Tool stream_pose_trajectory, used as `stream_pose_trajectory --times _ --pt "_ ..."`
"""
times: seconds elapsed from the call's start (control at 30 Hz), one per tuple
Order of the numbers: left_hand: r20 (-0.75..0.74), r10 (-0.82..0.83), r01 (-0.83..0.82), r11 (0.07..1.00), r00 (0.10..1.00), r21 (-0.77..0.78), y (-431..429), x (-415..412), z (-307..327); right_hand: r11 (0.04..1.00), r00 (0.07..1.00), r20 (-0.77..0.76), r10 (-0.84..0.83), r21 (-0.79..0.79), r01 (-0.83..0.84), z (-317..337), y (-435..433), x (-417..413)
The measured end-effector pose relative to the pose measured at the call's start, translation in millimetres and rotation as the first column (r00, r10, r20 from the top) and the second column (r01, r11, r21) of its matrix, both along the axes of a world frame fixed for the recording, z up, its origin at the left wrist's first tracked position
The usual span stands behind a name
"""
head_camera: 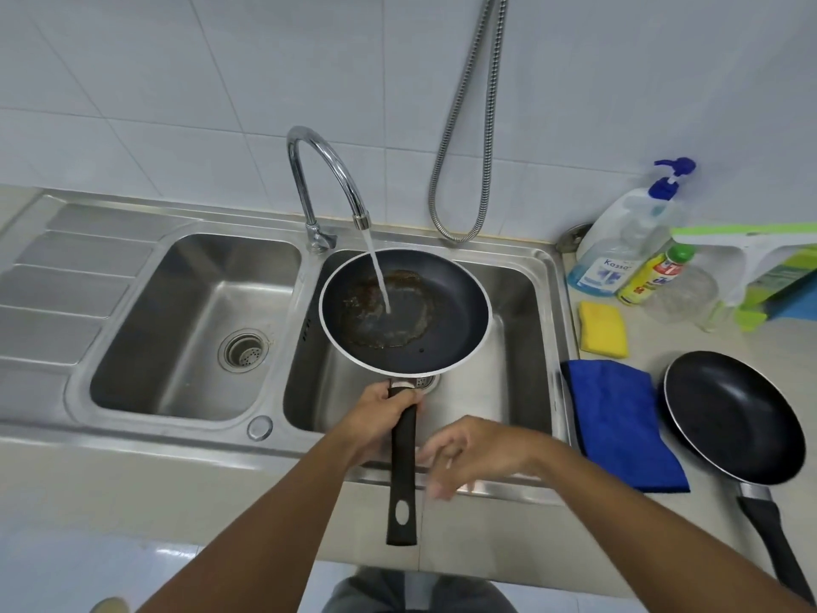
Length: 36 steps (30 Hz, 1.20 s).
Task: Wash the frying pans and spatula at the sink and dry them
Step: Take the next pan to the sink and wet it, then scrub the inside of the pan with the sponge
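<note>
A dirty black frying pan [446, 303] with brown residue hangs over the right sink basin [517, 303], and water from the tap [327, 170] runs into it. My left hand [376, 420] grips its black handle near the pan. My right hand [464, 453] hovers just right of the handle, fingers apart, blurred, holding nothing. A second black frying pan [734, 418] lies on the counter at the right, its handle pointing toward me. No spatula is in view.
A folded blue cloth [619, 422] and a yellow sponge [603, 327] lie between sink and second pan. Soap bottles [619, 245] and a green-white rack [760, 267] stand at the back right. The left basin [190, 329] holds nothing; a metal hose [468, 126] hangs on the wall.
</note>
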<state>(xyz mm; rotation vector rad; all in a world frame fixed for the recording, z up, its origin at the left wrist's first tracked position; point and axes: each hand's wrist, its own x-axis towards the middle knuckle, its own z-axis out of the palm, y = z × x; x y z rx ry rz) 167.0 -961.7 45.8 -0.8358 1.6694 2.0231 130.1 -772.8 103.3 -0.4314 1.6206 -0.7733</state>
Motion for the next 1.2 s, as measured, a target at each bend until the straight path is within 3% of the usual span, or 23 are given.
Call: stream_pose_trajectory --times 0.07,0.13,0.23,0.3,0.37,0.47,0.57,0.7,0.77,0.83,0.9,0.93,1.0,1.07,1.13,1.2 --pt "-0.015 -0.016 0.016 1.000 1.000 0.019 -3 3 3 0.994 0.992 -0.126 -0.015 0.103 0.028 -4 22 -26" --pt "-0.005 0.008 -0.007 0.993 1.000 0.118 -3 6 5 0.953 0.897 -0.386 -0.215 0.119 0.280 -18 43 -56" --pt "0.058 0.046 -0.057 0.974 0.997 0.218 -5 7 11 0.790 0.491 -0.764 -0.419 -0.039 0.612 -35 73 -100" --pt "0.058 0.110 -0.121 0.958 0.992 0.261 -7 5 9 0.713 0.311 -0.869 -0.386 -0.066 0.698 -44 94 -127" --pt "0.057 0.168 -0.177 0.929 0.984 0.324 -8 3 3 0.674 0.293 -0.911 -0.289 0.024 0.738 -51 110 -147" --pt "0.081 0.171 -0.189 0.920 0.982 0.342 -10 4 -3 0.610 0.426 -0.885 -0.187 0.235 0.756 -62 125 -166" --pt "0.098 0.130 -0.154 0.938 0.987 0.311 -14 0 -3 0.613 0.514 -0.837 -0.187 0.310 0.727 -69 131 -176" --pt "0.073 0.046 -0.058 0.981 0.996 0.182 -17 -4 -2 0.592 0.388 -0.912 -0.133 0.241 0.769 -74 131 -174" --pt "0.062 0.021 -0.029 0.989 0.998 0.143 -17 -6 -2 0.605 0.250 -0.967 -0.042 0.175 0.777 -70 122 -171" --pt "0.060 0.004 -0.011 0.993 0.998 0.119 -19 -9 -2 0.714 0.045 -0.999 -0.018 0.019 0.700 -65 109 -167" --pt "0.058 -0.011 0.005 0.994 0.998 0.111 -23 -12 -3 0.830 -0.119 -0.978 -0.170 -0.207 0.518 -59 89 -164" --pt "0.057 -0.016 0.010 0.994 0.998 0.107 -25 -13 -3 0.855 -0.148 -0.951 -0.271 -0.308 0.418 -54 76 -165" --pt "0.049 -0.023 0.018 0.995 0.999 0.094 -27 -13 -2 0.872 -0.114 -0.911 -0.397 -0.413 0.262 -43 42 -174" --pt "0.028 -0.034 0.032 0.997 0.999 0.072 -29 -12 -2 0.906 -0.064 -0.918 -0.392 -0.397 0.143 -30 3 -191" --pt "0.010 -0.048 0.047 0.997 0.999 0.062 -32 -12 -4 0.958 -0.023 -0.958 -0.285 -0.285 0.003 -20 -37 -211" --pt "0.012 -0.053 0.053 0.996 0.998 0.067 -35 -12 -8 0.986 -0.072 -0.993 -0.093 -0.082 -0.142 -15 -76 -236"
